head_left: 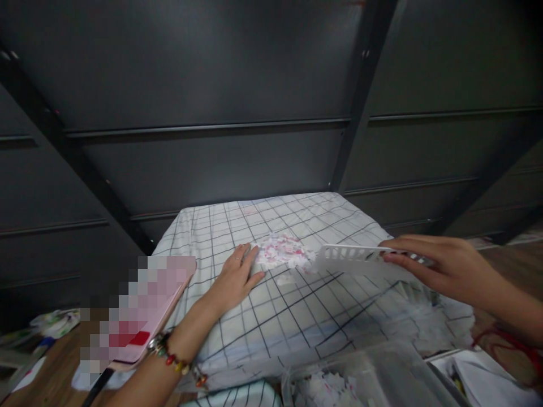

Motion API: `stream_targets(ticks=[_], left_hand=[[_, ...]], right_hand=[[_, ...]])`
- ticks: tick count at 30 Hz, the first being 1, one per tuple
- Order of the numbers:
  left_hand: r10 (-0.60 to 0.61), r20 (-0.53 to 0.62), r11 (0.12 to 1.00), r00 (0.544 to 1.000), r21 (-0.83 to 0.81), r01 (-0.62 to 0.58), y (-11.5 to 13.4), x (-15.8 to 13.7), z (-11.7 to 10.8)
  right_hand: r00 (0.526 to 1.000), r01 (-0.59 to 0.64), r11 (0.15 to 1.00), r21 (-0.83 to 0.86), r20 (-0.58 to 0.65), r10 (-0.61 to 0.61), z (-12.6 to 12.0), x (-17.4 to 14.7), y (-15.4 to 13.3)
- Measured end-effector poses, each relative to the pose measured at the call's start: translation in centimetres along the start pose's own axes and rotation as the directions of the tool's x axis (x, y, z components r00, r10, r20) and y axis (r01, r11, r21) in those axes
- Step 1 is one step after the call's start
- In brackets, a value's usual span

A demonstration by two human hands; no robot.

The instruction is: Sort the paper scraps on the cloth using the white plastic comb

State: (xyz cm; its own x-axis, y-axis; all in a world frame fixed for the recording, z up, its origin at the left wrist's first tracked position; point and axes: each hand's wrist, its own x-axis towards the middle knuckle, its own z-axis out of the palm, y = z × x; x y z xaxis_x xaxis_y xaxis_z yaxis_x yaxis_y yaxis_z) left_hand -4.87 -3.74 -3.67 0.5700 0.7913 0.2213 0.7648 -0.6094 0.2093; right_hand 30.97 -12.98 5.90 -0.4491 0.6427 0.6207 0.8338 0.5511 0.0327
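Observation:
On the grid-patterned cloth (292,305) lies a small heap of pink and white scraps (282,250), which look like bits of paper. My left hand (238,275) rests flat at the heap's left side, fingers apart, with a ring on one finger and nothing in its grasp. At the right, my right hand (436,260) grips a flat white plastic piece with slots (350,255) by its outer end. Its far end reaches the right side of the heap. Whether it is a tray or a basket lid I cannot tell.
A clear plastic box (382,367) with more pale scraps (324,390) stands at the near edge. A pink phone-like device (178,285), partly pixelated, is at the left with a dark cable. Dark panels (220,164) rise behind the cloth-covered surface. White papers (487,379) lie lower right.

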Motion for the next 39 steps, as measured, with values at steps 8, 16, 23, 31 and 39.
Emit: stream_targets(ticks=[8, 16, 23, 31, 39], left_hand=[[-0.004, 0.009, 0.999, 1.0, 0.042, 0.004, 0.2, 0.0, 0.0], [-0.004, -0.02, 1.0, 1.0, 0.03, 0.005, 0.2, 0.0, 0.1], [0.001, -0.039, 1.0, 0.999, 0.015, -0.001, 0.1, -0.1, 0.1], [-0.004, -0.031, 0.999, 1.0, 0.032, 0.005, 0.5, -0.1, -0.3], [0.022, -0.079, 0.999, 0.997, 0.027, -0.02, 0.1, -0.1, 0.2]], right_hand=[[1.0, 0.001, 1.0, -0.011, 0.031, -0.001, -0.8, 0.1, -0.9], [0.999, -0.036, 0.999, 0.011, 0.009, 0.036, -1.4, -0.4, -1.9], [0.999, -0.032, 0.999, 0.035, 0.011, 0.032, -1.8, -0.4, -2.7], [1.0, 0.002, 0.999, 0.034, 0.013, -0.002, -1.6, -0.2, -3.3], [0.999, -0.03, 0.999, 0.044, -0.034, 0.032, -2.3, -0.5, -4.5]])
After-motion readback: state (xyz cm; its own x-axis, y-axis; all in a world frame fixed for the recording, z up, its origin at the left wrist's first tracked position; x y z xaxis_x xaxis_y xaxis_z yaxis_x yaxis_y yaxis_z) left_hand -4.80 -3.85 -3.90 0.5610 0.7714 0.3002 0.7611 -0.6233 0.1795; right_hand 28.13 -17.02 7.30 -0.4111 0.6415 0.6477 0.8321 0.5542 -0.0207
